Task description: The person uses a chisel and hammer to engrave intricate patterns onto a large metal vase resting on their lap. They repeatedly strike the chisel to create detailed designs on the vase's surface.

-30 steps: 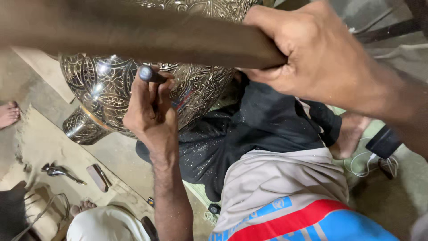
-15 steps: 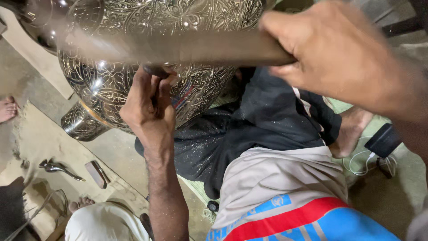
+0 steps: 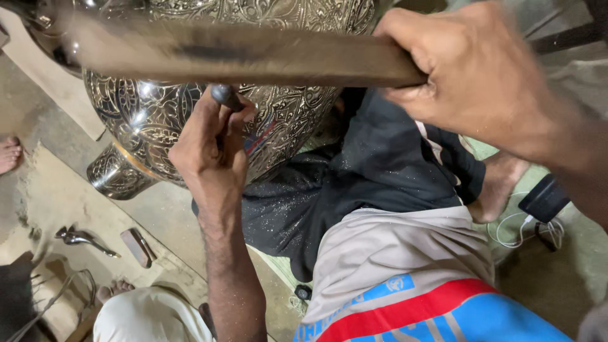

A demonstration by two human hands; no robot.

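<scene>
The engraved metal vessel (image 3: 190, 107) lay tilted across the lap, its foot (image 3: 117, 177) toward the floor (image 3: 57, 202) at lower left; its interior was not visible. The left hand (image 3: 212, 152) was closed around a dark steel punch (image 3: 225, 96), tip hidden against the vessel wall. The right hand (image 3: 468, 69) gripped a wooden mallet handle (image 3: 253, 57), blurred, lying just above the punch head. On the floor near the left edge lay a small metal tool (image 3: 82, 239) and a flat block (image 3: 138, 246), well apart from the vessel. Another person's bare foot (image 3: 9, 154) showed at the left edge.
</scene>
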